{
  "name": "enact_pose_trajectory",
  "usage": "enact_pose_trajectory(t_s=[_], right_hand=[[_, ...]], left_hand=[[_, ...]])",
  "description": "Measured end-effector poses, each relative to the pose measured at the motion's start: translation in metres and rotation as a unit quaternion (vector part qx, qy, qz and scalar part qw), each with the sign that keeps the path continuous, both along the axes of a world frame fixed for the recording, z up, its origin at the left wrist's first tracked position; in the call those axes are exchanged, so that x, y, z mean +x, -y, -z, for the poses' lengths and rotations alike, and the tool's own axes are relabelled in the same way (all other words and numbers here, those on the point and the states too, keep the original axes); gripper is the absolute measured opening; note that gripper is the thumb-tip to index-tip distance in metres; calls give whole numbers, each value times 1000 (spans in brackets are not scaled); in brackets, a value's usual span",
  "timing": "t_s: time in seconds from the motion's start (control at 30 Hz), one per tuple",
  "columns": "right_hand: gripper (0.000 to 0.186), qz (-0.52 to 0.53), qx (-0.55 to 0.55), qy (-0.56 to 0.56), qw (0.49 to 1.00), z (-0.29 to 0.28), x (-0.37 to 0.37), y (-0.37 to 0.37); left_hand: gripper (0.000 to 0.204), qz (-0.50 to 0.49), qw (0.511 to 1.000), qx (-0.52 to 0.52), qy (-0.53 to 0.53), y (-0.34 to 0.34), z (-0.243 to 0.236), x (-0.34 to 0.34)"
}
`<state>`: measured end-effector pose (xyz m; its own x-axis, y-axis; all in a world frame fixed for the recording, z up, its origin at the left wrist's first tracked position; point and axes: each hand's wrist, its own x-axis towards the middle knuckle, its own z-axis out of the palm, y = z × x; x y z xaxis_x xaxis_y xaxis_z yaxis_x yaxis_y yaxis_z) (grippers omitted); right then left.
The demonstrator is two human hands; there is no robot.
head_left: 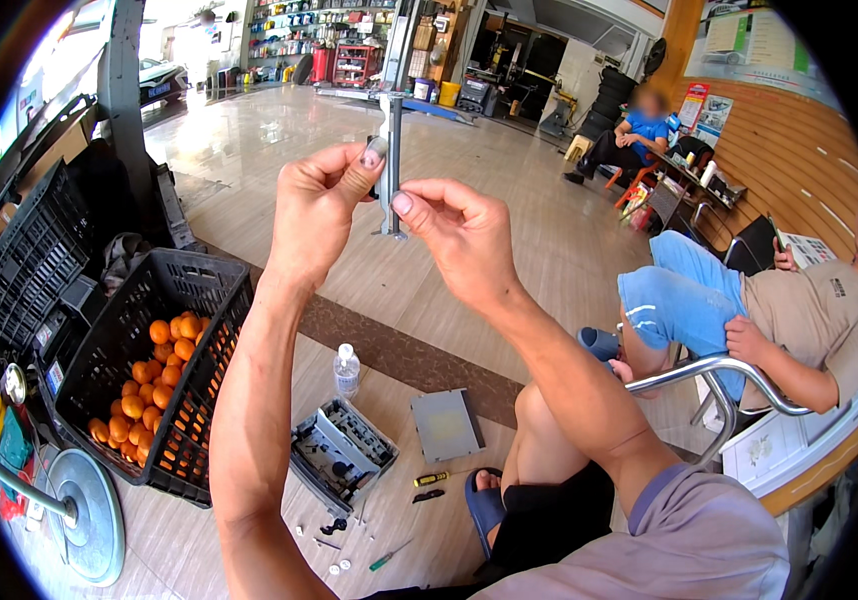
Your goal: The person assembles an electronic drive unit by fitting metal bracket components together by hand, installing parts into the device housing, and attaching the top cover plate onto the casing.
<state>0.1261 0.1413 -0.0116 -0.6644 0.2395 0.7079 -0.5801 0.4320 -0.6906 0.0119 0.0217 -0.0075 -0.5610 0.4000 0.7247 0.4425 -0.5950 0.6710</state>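
Observation:
My left hand (319,215) is raised near the middle of the view, thumb and fingers pinched on something small, too hidden to name. My right hand (464,240) is just right of it, also pinched, its thumb tip by a grey upright post behind; what it holds I cannot make out. Below on the floor lie an opened grey device housing (344,450), a flat grey panel (444,425), a yellow screwdriver (431,479), a green screwdriver (381,560) and several small loose parts. A water bottle (347,372) stands behind the housing.
A black crate (229,290) of oranges is at my left, beside a round metal base (94,530). A person (789,310) sits close on my right by a chrome armrest (764,375); another person (639,130) sits farther back. A metal post (119,100) rises back left.

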Motion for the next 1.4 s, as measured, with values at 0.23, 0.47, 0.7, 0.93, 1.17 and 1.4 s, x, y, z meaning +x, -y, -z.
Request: enact_pose_trajectory(t_s=[0.23, 0.47, 0.7, 0.93, 1.17, 1.4], right_hand=[[19, -46, -35, 7, 998, -2, -1, -1], [21, -27, -25, 21, 999, -3, 0, 0], [26, -25, -31, 10, 999, -2, -1, -2], [26, -29, -27, 1, 999, -2, -1, 0], [25, -31, -29, 5, 999, -4, 0, -3], [24, -25, -23, -2, 999, -5, 1, -1]], left_hand=[[18, 16, 1000, -13, -22, 0, 2, 0], [17, 21, 999, -18, -23, 2, 1, 2], [18, 23, 999, -35, -28, 3, 2, 1], [18, 19, 998, -38, -53, 5, 4, -1], [18, 21, 997, -39, -56, 5, 3, -2], [17, 22, 998, -31, -49, 7, 3, -3]])
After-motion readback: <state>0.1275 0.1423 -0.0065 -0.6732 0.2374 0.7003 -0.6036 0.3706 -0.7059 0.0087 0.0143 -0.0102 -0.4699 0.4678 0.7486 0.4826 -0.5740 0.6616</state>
